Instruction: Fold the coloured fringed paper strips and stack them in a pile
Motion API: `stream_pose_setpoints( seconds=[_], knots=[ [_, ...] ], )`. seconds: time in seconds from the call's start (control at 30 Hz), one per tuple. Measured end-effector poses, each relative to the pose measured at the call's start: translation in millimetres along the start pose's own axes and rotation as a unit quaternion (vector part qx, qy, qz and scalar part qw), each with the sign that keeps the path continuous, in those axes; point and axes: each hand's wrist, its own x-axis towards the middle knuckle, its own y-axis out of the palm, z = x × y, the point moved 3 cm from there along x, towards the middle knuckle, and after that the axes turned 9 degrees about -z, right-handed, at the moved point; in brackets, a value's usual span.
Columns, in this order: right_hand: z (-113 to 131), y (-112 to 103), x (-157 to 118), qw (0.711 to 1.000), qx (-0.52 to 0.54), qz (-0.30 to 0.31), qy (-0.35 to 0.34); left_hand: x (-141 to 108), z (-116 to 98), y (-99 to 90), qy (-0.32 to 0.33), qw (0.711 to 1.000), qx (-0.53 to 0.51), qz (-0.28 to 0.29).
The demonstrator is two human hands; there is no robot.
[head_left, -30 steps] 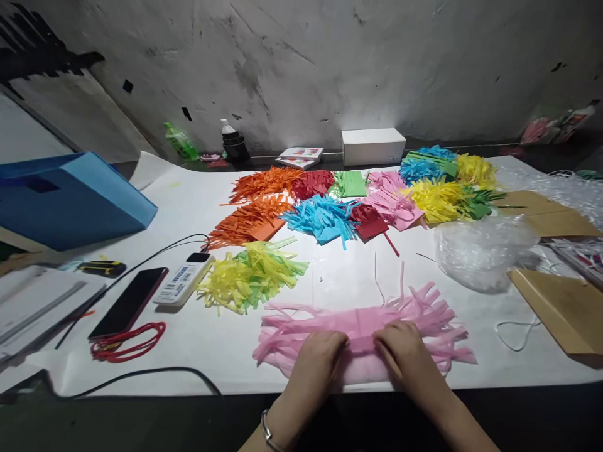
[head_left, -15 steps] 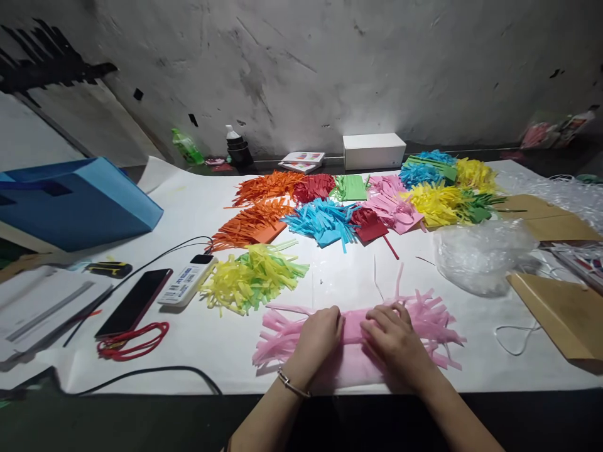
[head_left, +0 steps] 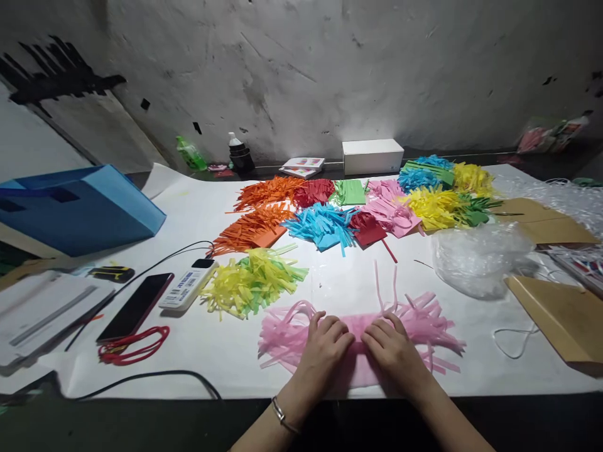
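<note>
In the lower centre of the frame, pink paper (head_left: pixel 357 325) is lying under two hands, its fringes spreading both ways. The left hand (head_left: pixel 324 348), more curled a moment ago, is now stretching half-open fingers across the middle, apparently turning to smoothing; the right hand (head_left: pixel 392 348) is pressing alongside, fingers loosely bent. Hidden thumbs are leaving any grip uncertain.

Looks like a makeshift craft workspace, set against a bare, scuffed grey wall (head_left: pixel 301 75). Shows this in a long table (head_left: pixel 198 345) covered with white paper and holding pink fringed paper (head_left: pixel 362 370) at the near edge, bright fringed paper bundles (head_left: pixel 323 223) farther back, a yellow-and-black hand tool (head_left: pixel 112 274), folded brown paper (head_left: pixel 560 317) and crumpled clear plastic (head_left: pixel 485 257).
</note>
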Motion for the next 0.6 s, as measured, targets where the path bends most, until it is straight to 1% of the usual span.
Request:
stream_pose_setpoints(
  seconds=[0.13,0.27,0.43,0.53,0.6],
  knots=[
    [-5,-4,-9,1.0,-0.008,0.0,0.008,-8,8,2.1,0.009,0.998,0.012,0.065],
    [-11,-4,-11,0.998,-0.032,0.001,0.06,-11,14,3.1,-0.038,0.995,0.024,0.093],
    [-26,8,1,0.984,-0.105,0.036,0.136,6,17,1.5,-0.123,0.984,0.072,0.106],
    [-32,11,10,0.976,-0.139,0.042,0.164,18,16,0.9,-0.144,0.979,0.09,0.116],
    [-30,8,14,0.975,-0.142,0.035,0.168,23,16,2.1,-0.147,0.977,0.095,0.123]
  ],
)
